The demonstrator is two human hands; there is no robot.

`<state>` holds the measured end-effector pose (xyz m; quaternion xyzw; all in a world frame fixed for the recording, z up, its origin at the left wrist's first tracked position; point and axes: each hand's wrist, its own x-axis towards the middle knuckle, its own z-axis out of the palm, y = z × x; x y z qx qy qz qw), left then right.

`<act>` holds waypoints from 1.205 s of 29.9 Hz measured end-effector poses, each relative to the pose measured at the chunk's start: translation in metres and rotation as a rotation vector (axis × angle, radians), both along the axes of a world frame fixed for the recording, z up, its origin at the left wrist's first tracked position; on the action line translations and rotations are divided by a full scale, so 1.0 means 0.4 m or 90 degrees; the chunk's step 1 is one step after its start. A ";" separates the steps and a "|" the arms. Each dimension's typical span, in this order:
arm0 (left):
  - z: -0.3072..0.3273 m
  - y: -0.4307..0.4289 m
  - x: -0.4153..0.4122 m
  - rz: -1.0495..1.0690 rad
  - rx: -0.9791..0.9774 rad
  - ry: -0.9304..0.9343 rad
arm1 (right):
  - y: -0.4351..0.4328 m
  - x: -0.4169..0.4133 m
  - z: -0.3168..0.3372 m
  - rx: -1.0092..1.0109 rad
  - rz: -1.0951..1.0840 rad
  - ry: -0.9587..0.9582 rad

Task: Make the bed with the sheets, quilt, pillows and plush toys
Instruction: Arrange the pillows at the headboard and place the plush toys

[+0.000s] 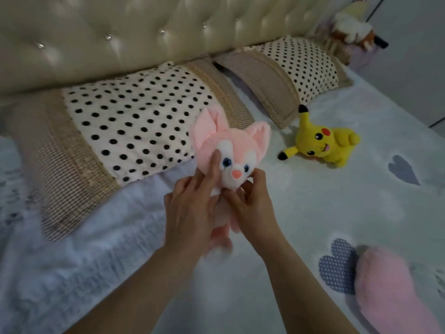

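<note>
A pink plush fox [231, 150] with big ears and a white face sits in the middle of the bed, against the corner of the near polka-dot pillow [125, 131]. My left hand [192, 208] holds its left side, the forefinger reaching up beside its eye. My right hand [250, 201] pinches it under the chin from the right. Its body is mostly hidden behind my hands. A yellow plush toy [322, 143] lies on its side on the white quilt [313, 203] to the right. A second polka-dot pillow [296, 68] leans at the headboard further right.
A tufted cream headboard [120, 37] runs along the back. Another plush toy [354, 30], brown and white, sits at the far right corner. A pink fluffy object [390, 290] lies at the lower right on the quilt, next to a dotted heart patch [337, 266].
</note>
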<state>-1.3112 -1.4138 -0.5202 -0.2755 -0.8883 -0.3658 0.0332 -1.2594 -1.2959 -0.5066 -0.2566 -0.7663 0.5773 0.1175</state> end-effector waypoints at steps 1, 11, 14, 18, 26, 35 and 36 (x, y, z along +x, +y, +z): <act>0.007 -0.053 -0.031 0.024 0.000 0.006 | -0.049 -0.042 0.010 0.008 0.021 0.010; 0.039 -0.480 -0.277 0.177 0.017 0.057 | -0.466 -0.370 0.050 0.022 0.166 0.055; 0.038 -0.554 -0.324 0.213 0.012 0.060 | -0.541 -0.434 0.046 0.023 0.188 0.050; 0.016 -0.680 -0.402 0.249 0.000 0.067 | -0.664 -0.529 0.029 0.019 0.223 0.045; -0.062 -0.906 -0.598 0.304 -0.010 0.074 | -0.895 -0.775 -0.038 0.013 0.284 0.040; -0.153 -1.013 -0.835 0.396 -0.037 0.050 | -1.014 -1.041 -0.128 0.031 0.312 0.020; -0.184 -1.019 -0.862 0.386 -0.037 0.035 | -1.022 -1.063 -0.158 0.040 0.309 0.011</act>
